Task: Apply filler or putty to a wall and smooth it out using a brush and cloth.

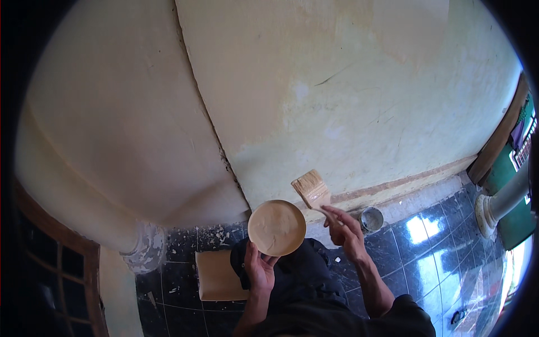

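Note:
My left hand point(261, 269) holds a round, shallow dish point(276, 227) by its lower edge; beige paint coats its inside. In my right hand point(347, 233) is a wide paintbrush point(314, 192), gripped by its handle. Its bristles point up and left toward the wall and are covered in the same beige. The brush is apart from both the dish and the wall. Facing me, the wall point(337, 112) is pale green and yellowish, with beige-coated patches at its left and upper parts.
A dark crack point(205, 106) runs down the wall. On the dark tiled floor point(415, 264) stand a small grey bucket point(371, 219) by the wall's foot and a beige rectangular tray point(216, 278) beside my leg. A column base point(147, 247) stands left, another column point(499, 205) right. Paint spatters dot the tiles.

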Demonstrator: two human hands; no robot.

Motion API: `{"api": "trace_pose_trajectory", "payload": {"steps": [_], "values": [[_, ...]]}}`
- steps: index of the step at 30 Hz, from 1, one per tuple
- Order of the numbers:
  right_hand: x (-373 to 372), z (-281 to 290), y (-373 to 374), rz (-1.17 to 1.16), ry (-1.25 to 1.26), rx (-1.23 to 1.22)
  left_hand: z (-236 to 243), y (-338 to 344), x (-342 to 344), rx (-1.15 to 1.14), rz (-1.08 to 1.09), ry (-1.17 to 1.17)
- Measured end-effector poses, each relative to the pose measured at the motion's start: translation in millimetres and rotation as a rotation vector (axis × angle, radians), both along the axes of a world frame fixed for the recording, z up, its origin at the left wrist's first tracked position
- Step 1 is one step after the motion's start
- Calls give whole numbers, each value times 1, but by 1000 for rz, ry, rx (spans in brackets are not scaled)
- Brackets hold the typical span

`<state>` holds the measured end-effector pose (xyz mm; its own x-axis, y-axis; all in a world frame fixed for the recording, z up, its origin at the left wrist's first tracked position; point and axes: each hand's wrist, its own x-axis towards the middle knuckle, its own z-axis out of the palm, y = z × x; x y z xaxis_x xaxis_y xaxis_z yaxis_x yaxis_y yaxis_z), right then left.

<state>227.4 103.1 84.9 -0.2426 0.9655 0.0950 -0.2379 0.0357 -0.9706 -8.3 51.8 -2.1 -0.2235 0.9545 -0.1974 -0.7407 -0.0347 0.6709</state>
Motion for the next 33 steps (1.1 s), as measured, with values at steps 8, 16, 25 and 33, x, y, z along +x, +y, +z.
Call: {"api": "trace_pose_trajectory", "payload": {"steps": [8,16,25,33], "values": [[34,65,65,-647,-811,468,0,6,7,6,-16,-42],[56,78,141,-894,-908,780,3,5,9,12,-5,-3],[78,74,131,-548,-1455,573,-4,1,4,-38,34,-2],[91,263,138,-1171,-1208,1386,-1,8,12,9,10,-21]]}}
